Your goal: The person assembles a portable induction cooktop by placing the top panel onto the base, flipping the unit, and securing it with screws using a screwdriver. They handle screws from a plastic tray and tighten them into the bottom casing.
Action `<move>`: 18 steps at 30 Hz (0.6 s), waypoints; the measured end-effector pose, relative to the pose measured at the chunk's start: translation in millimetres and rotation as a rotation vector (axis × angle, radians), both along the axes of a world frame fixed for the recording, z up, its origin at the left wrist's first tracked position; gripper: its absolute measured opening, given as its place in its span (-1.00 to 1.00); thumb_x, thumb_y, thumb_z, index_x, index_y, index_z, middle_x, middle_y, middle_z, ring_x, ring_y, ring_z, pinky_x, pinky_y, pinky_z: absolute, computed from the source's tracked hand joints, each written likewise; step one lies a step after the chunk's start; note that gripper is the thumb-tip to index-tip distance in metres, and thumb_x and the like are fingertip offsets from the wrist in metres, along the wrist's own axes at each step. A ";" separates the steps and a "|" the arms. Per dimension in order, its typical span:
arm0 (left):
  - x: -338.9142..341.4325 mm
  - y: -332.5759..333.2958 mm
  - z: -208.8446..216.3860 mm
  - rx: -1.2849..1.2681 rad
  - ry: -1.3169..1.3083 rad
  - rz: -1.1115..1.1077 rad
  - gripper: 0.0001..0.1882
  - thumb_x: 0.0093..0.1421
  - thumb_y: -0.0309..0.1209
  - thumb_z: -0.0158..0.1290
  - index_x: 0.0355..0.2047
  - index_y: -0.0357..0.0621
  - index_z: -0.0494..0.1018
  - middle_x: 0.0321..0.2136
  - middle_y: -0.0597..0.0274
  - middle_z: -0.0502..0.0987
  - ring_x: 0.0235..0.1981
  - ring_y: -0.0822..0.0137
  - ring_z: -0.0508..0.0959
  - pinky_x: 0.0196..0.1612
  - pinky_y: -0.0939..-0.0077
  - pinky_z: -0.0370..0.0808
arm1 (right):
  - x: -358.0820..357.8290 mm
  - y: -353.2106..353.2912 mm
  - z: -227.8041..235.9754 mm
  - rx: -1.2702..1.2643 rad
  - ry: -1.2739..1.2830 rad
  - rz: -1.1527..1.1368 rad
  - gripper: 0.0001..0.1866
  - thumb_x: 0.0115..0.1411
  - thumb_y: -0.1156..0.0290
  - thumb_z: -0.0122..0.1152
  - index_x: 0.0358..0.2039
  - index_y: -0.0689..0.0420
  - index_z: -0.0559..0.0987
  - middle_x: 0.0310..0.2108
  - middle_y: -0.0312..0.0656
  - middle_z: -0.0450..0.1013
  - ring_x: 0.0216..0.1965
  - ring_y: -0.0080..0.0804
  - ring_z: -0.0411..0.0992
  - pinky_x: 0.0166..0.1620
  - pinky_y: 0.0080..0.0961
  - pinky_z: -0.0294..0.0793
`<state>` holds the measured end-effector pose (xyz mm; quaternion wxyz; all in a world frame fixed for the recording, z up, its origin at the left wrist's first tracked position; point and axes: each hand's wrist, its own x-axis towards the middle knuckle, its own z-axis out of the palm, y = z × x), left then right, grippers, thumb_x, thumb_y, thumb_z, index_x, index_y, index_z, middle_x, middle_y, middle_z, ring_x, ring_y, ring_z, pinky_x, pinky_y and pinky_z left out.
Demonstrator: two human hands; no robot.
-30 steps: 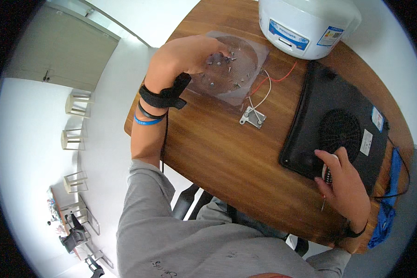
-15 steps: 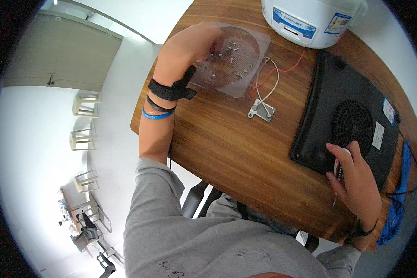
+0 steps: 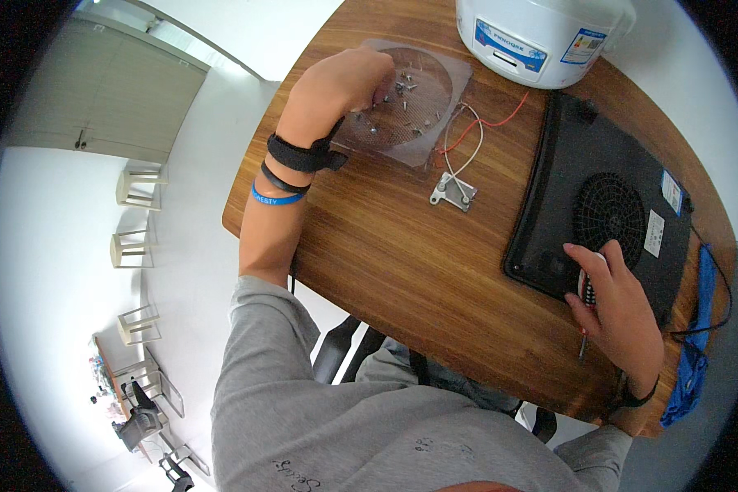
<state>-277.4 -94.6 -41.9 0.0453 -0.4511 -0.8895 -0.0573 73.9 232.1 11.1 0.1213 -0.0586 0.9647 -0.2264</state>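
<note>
My left hand (image 3: 346,82) is over the left side of a clear plastic tray (image 3: 459,82) with a round mesh-patterned recess. Its fingers are curled together near the loose screws (image 3: 407,85) scattered in the tray; whatever they grip is hidden. With my right hand (image 3: 623,307) I hold a screwdriver (image 3: 589,292), its thin metal shaft sticking out toward the table's near edge. This hand rests over the near edge of a black flat appliance housing (image 3: 541,205), beside its round fan grille (image 3: 609,209).
A metal bracket (image 3: 453,193) with white and red wires lies between tray and housing. Behind them stands a white rounded appliance (image 3: 517,41), perhaps a rice cooker. Blue cloth (image 3: 690,377) and a black cord (image 3: 717,324) are at the wooden table's (image 3: 402,246) right edge.
The whole view has shifted slightly. My left fingers remain among the screws in the tray, and my right hand still holds the screwdriver over the housing.
</note>
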 end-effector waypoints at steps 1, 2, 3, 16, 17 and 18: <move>-1.0 -0.6 2.0 -0.004 -0.023 -0.006 -0.92 0.21 -0.44 0.19 -0.37 -0.18 0.61 -0.36 -0.03 0.66 -0.30 -0.05 0.69 -0.29 0.15 0.58 | 0.3 -0.4 -0.3 0.005 -0.001 0.000 -0.22 0.22 0.58 0.47 0.43 -0.04 0.40 -0.04 0.10 0.32 -0.09 0.24 0.53 -0.02 0.01 0.61; -1.3 -1.4 4.4 -0.008 -0.045 -0.012 -0.93 0.21 -0.44 0.19 -0.37 -0.17 0.62 -0.36 -0.03 0.66 -0.30 -0.05 0.69 -0.29 0.15 0.58 | 0.5 -0.8 -0.7 0.009 -0.001 0.000 -0.22 0.23 0.57 0.47 0.43 -0.04 0.40 -0.04 0.10 0.32 -0.09 0.24 0.53 -0.02 0.01 0.61; 0.0 -2.9 7.5 -0.007 -0.086 0.005 -0.93 0.22 -0.44 0.18 -0.35 -0.15 0.63 -0.35 -0.03 0.67 -0.30 -0.04 0.69 -0.29 0.16 0.58 | 0.8 -1.1 -1.2 0.013 -0.001 0.001 -0.23 0.23 0.57 0.47 0.43 -0.04 0.40 -0.04 0.10 0.32 -0.09 0.24 0.53 -0.02 0.01 0.61; 36.8 -15.3 17.3 0.423 -0.011 -0.195 -0.86 0.22 -0.49 0.16 -0.19 -0.09 0.53 -0.31 -0.01 0.56 -0.21 -0.12 0.62 -0.18 0.12 0.54 | -4.1 0.0 -1.9 0.011 0.007 0.022 -0.31 0.29 0.46 0.44 0.41 -0.03 0.44 -0.06 0.08 0.34 -0.11 0.19 0.53 -0.03 -0.04 0.63; 38.2 -14.8 12.8 0.514 -0.065 -0.212 -0.85 0.22 -0.50 0.16 -0.19 -0.09 0.54 -0.29 -0.04 0.58 -0.20 -0.14 0.62 -0.18 0.11 0.55 | -4.0 -0.6 -2.5 0.021 0.000 0.016 -0.31 0.29 0.46 0.44 0.41 -0.03 0.44 -0.07 0.07 0.34 -0.11 0.19 0.53 -0.04 -0.04 0.63; 31.5 -8.6 15.9 0.374 -0.100 -0.155 -0.84 0.23 -0.52 0.16 -0.16 -0.11 0.55 -0.28 -0.03 0.60 -0.20 -0.10 0.63 -0.17 0.12 0.56 | -3.4 -0.3 -2.9 0.032 -0.007 0.011 -0.32 0.29 0.45 0.44 0.41 -0.03 0.44 -0.07 0.07 0.34 -0.12 0.18 0.53 -0.04 -0.05 0.63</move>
